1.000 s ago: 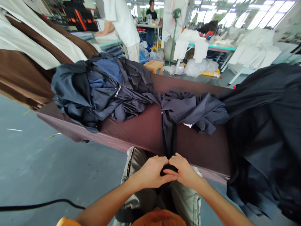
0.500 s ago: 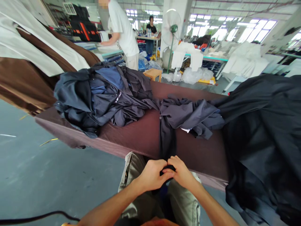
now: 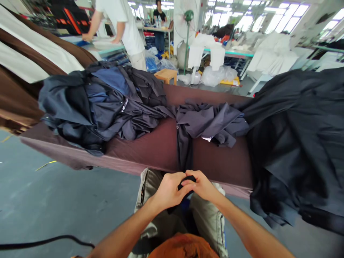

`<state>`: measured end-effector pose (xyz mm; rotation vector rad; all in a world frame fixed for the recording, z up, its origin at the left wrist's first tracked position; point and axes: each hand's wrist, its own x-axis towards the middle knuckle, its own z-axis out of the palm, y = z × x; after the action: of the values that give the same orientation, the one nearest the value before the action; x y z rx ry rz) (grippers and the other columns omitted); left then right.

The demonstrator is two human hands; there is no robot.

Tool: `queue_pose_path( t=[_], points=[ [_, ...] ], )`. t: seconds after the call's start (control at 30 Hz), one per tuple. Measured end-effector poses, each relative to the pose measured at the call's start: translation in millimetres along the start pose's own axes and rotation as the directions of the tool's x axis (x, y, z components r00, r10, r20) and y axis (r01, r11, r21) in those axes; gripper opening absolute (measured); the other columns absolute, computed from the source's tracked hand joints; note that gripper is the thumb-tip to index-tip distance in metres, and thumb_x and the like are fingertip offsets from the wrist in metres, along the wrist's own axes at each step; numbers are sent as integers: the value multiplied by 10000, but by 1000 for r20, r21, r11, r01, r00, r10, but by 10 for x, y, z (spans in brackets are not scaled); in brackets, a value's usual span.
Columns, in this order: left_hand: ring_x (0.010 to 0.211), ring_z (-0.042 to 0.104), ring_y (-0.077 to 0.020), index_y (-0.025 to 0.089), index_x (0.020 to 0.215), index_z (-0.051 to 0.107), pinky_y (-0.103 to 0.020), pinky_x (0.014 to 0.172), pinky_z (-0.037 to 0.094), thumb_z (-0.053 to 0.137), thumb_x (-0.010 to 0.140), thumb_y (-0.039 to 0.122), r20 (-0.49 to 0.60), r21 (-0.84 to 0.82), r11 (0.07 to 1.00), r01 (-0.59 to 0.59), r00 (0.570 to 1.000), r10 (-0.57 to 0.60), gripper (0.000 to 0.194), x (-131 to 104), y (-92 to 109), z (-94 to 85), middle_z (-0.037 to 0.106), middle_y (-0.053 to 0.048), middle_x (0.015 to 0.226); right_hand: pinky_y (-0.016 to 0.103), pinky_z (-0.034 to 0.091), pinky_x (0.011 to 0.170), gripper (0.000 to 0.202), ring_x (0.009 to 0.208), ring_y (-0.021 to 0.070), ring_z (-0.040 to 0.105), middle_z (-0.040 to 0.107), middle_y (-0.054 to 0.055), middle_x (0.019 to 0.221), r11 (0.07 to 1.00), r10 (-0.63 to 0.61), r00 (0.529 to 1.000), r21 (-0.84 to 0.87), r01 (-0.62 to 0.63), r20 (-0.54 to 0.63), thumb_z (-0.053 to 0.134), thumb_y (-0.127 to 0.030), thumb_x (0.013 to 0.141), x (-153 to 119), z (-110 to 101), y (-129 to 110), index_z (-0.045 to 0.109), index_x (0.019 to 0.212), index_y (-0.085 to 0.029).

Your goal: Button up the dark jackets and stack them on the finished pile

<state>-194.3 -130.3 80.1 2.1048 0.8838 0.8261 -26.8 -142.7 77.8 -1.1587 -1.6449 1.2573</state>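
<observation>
Both hands meet in front of my lap at the near edge of a low table. My left hand [image 3: 171, 189] is closed on the end of a dark strip of cloth. My right hand [image 3: 202, 184] grips the same end from the other side, thumbs close together. The strip runs up over the table edge to a crumpled dark garment [image 3: 209, 120], which has a small white patch on its lower side. What lies inside my fingers is partly hidden.
A brown cloth covers the low table [image 3: 139, 152]. A heap of dark garments [image 3: 107, 104] lies on its left, and black cloth [image 3: 290, 143] drapes over its right end. Beyond stand a wooden stool [image 3: 166, 75], a fan [image 3: 188, 16] and a co-worker in a white shirt [image 3: 131, 36].
The view has tilted down and shifted slightly. My hands still hold the cloth end, with a black fold showing more between them. The co-worker at the left has moved both arms over a table.
</observation>
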Motion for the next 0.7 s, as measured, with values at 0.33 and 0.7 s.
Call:
queue_pose_path(
  t=[0.33, 0.7],
  points=[
    [794, 613, -167, 158, 951, 622, -275, 739, 488, 554, 956, 376, 131, -6, 1000, -15, 991, 16, 228, 90, -36, -143, 649, -51, 868, 237, 340, 557, 516, 618, 117, 405, 450, -27, 627, 979, 144, 988, 152, -133, -62, 535, -655, 865, 7, -50, -31, 508, 658, -184],
    [632, 565, -143, 175, 749, 582, -250, 585, 458, 525, 954, 433, -179, 46, 996, 75, 982, -66, 334, 102, -118, -396, 590, -6, 690, 298, 470, 837, 261, 882, 175, 595, 647, 43, 951, 978, -44, 927, -203, -35, -374, 450, -381, 972, 35, -291, -41, 612, 1067, -199]
  ],
)
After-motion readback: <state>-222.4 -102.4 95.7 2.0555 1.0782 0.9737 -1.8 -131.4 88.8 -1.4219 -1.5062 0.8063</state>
